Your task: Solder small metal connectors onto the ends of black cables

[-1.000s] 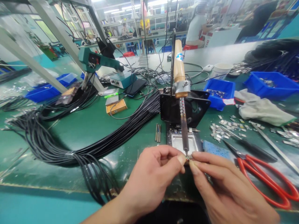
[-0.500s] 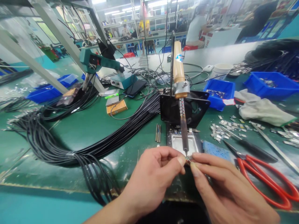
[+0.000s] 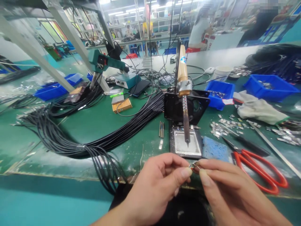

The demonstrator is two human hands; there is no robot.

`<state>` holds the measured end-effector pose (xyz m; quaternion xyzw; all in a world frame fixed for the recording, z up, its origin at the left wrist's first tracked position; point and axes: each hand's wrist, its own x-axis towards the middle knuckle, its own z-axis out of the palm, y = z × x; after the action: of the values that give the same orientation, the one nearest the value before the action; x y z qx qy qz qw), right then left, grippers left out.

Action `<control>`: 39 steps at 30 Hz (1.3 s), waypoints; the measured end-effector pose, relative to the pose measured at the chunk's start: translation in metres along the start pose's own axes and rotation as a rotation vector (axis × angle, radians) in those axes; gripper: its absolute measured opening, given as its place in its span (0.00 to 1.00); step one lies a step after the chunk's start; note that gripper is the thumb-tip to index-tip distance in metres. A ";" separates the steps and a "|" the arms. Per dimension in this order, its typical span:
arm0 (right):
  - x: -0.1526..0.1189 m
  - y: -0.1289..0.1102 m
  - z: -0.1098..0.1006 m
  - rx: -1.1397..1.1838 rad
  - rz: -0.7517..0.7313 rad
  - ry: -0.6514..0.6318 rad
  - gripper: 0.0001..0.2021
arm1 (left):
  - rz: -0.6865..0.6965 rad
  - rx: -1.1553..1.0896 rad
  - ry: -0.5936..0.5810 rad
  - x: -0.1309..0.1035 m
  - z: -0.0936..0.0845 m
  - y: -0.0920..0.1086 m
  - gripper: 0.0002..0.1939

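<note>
My left hand [image 3: 162,182] pinches one side of a small metal connector [image 3: 193,165] between thumb and forefinger. From the other side, my right hand [image 3: 225,182] closes its thumb and fingertips on the same small piece. Fine wire ends and a reddish-orange bit show at the connector, but the fingers cover most of it. Just beyond my fingertips, a soldering iron [image 3: 186,125] with a wooden handle is clamped pointing down, its tip over a square metal tray [image 3: 185,150]. The tip and the connector are apart. A blue sponge [image 3: 215,149] lies right of the tray.
Red-handled scissors [image 3: 256,172] lie to the right, near loose metal connector shells [image 3: 225,125] and a glove [image 3: 261,110]. A black fan [image 3: 197,105] stands behind the iron. A bundle of black cables [image 3: 113,138] curves across the left. Blue bins [image 3: 219,92] stand farther back.
My hands have drawn back toward me, bringing the connector away from the iron's tip. Both still pinch it. The camera view has shifted slightly.
</note>
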<state>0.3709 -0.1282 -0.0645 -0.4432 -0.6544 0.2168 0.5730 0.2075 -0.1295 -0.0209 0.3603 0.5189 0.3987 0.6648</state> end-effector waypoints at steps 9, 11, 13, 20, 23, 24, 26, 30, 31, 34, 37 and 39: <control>-0.001 -0.005 -0.024 -0.052 0.039 0.104 0.03 | -0.030 0.073 -0.045 -0.025 0.009 -0.016 0.15; 0.005 0.004 -0.030 -0.043 0.159 0.215 0.02 | 0.031 0.241 -0.165 -0.034 0.007 -0.025 0.16; 0.011 0.014 -0.033 -0.030 0.265 0.209 0.08 | 0.186 0.471 -0.264 -0.043 0.000 -0.026 0.16; 0.014 0.037 -0.027 0.018 0.301 0.236 0.13 | 0.441 1.270 0.459 -0.019 -0.081 0.042 0.12; 0.015 0.040 -0.027 -0.054 0.226 0.221 0.12 | 0.378 1.357 0.543 0.010 -0.115 0.062 0.13; 0.016 0.041 -0.027 -0.088 0.200 0.213 0.12 | 0.349 1.376 0.542 0.018 -0.122 0.065 0.12; 0.019 0.042 -0.027 -0.135 0.168 0.193 0.12 | 0.304 1.395 0.536 0.029 -0.132 0.067 0.12; 0.021 0.043 -0.026 -0.127 0.145 0.189 0.11 | 0.276 1.346 0.522 0.030 -0.136 0.074 0.12; 0.021 0.044 -0.026 -0.123 0.141 0.187 0.11 | 0.278 1.313 0.520 0.027 -0.136 0.077 0.11; 0.019 0.048 -0.026 -0.112 0.128 0.180 0.11 | 0.293 1.158 0.488 0.016 -0.138 0.091 0.11; 0.018 0.052 -0.025 -0.106 0.118 0.177 0.11 | 0.326 0.942 0.401 0.003 -0.139 0.109 0.12; 0.017 0.054 -0.025 -0.104 0.114 0.171 0.11 | 0.365 0.805 0.340 -0.007 -0.137 0.125 0.13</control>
<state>0.4130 -0.0918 -0.0914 -0.5256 -0.5872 0.1765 0.5897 0.0528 -0.0746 0.0658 0.6043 0.6620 0.3294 0.2969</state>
